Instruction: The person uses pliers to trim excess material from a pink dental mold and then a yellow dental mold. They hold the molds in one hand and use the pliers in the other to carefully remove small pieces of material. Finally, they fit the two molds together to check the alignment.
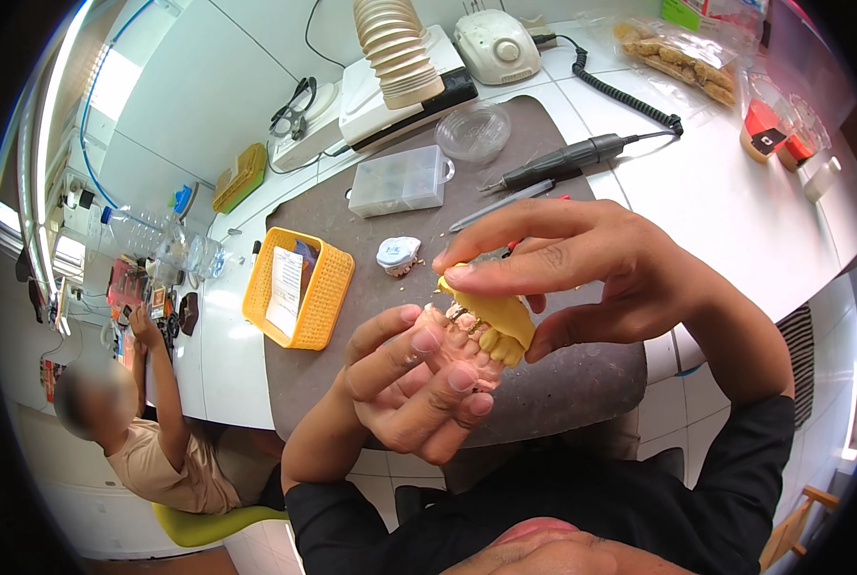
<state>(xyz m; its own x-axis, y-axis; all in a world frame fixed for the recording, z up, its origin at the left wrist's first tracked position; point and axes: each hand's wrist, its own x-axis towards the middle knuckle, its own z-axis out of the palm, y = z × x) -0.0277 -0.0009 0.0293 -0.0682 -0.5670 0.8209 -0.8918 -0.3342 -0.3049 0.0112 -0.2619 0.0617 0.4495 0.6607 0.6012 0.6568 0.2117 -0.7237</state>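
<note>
My left hand (405, 393) is closed around a pink dental cast (451, 353), its fingers wrapped along the side and underneath. Against this cast, teeth to teeth or nearly so, lies a yellow dental cast (501, 314). My right hand (601, 273) grips the yellow one between fingertips at its far edge and the thumb near its front teeth. Thin metal wire shows between the two casts. Just beyond my hands, a small white and pale blue cast (399, 253) rests on the dark mat (582, 383).
Left on the mat stands a yellow basket (337, 287) holding papers. Farther back are a clear compartment box (405, 182), a round clear dish (474, 131) and a rotary handpiece (567, 161) with its control unit (497, 46). A ribbed suction hose (395, 53) hangs behind. A co-worker (174, 450) sits at left.
</note>
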